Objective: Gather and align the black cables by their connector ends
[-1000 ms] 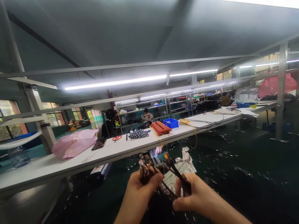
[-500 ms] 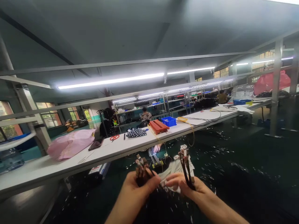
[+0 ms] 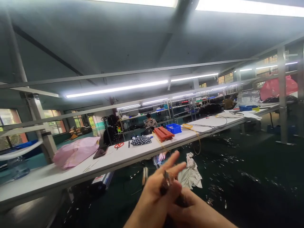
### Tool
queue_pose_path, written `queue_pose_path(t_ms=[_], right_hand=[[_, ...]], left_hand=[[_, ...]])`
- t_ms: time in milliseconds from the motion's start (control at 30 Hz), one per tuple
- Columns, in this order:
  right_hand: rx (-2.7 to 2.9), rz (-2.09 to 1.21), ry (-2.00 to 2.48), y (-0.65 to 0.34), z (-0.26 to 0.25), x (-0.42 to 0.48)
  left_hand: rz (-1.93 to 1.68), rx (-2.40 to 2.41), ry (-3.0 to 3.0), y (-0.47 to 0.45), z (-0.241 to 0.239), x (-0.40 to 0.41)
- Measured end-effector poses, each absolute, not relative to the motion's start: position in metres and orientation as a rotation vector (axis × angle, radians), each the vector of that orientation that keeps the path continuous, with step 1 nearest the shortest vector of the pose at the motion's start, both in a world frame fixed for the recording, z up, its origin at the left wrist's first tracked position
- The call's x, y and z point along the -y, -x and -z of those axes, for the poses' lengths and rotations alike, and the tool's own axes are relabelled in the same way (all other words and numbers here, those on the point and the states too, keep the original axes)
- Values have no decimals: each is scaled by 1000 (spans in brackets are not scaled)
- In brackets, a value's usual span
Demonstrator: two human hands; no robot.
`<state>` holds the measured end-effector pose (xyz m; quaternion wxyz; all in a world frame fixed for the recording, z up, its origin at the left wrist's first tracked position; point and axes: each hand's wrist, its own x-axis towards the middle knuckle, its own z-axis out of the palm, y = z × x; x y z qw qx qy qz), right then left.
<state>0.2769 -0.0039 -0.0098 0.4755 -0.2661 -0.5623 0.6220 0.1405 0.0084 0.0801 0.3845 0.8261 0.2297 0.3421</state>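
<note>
So both hands are bunched together low over the dark worktop's near edge, left hand (image 3: 155, 193) on top with fingers half splayed, right hand (image 3: 190, 210) tucked under it, and the little connector bundle (image 3: 167, 186) pinched between them looks roughly upright, though it's blurry.

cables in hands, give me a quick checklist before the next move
1. Left hand on the cables: ok, thumb and fingers pinch the bundle.
2. Right hand on the bundle: ok, it touches from below; its exact grip is hidden behind the left hand.
3. Connector ends visible: not ok, only one tip shows, blurred.
4. Cloth apart from the hands: ok, it lies beyond them on the dark surface.
5. Scissors out of the way: ok, on the white bench, far from both hands.
</note>
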Motion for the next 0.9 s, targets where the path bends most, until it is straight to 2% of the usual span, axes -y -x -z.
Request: queue_pose_path(t_ms=[100, 267, 367, 467, 633, 700, 800, 900], right_hand=[[1334, -1402, 693, -280, 3, 6], [1345, -1435, 777, -291, -4, 8], [1258, -1369, 691, -299, -17, 8], [1283, -1047, 692, -304, -43, 11], [1640, -243, 924, -300, -98, 15], [1714, -102, 1037, -300, -117, 16], [1782, -382, 1088, -312, -136, 19], [1727, -700, 901, -336, -125, 29]], left_hand=[[-628, -452, -2121, -148, -72, -5], [-1002, -743, -1770, -136, -72, -20], [-910, -836, -1690, -133, -67, -30], [-694, -828, -1719, -141, -64, -29], [-714, -689, -1666, -164, -82, -14], [-716, -552, -1586, -173, -91, -10], [-733, -450, -1546, -186, -98, -8], [-787, -442, -1506, -194, -102, -10]])
